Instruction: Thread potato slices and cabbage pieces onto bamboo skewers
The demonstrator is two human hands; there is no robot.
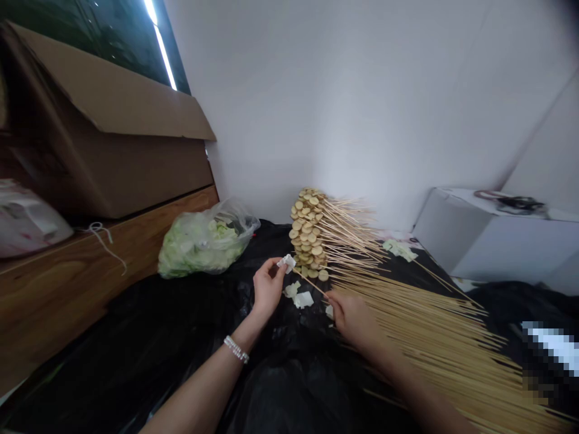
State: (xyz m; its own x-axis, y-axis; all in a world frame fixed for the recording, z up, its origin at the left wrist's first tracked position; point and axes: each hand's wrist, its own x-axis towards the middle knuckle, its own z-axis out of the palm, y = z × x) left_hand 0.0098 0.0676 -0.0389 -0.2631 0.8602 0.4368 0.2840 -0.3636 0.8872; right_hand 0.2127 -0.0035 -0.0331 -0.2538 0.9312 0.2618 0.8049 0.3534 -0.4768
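Note:
My left hand (268,289), with a beaded bracelet on the wrist, pinches a small whitish piece of cabbage leaf (286,262). In my right hand (348,310) is a thin wooden skewer (312,282), slanting up to the left, its far end at the leaf; whether it pierces it I cannot tell. Loose leaf pieces (303,299) lie on the black plastic sheet (280,355) between my hands. Just beyond them rises a stack of skewered pale yellow round slices (308,232), sticks pointing right. Many bare skewers (434,331) lie beneath and beside my right forearm.
A clear plastic bag of cabbage pieces (199,244) sits at the left. Leaf pieces on a skewer (400,249) lie at the right. Behind stand a cardboard box (149,172) on a wooden surface (58,289), a white wall (362,108) and a white box (511,241).

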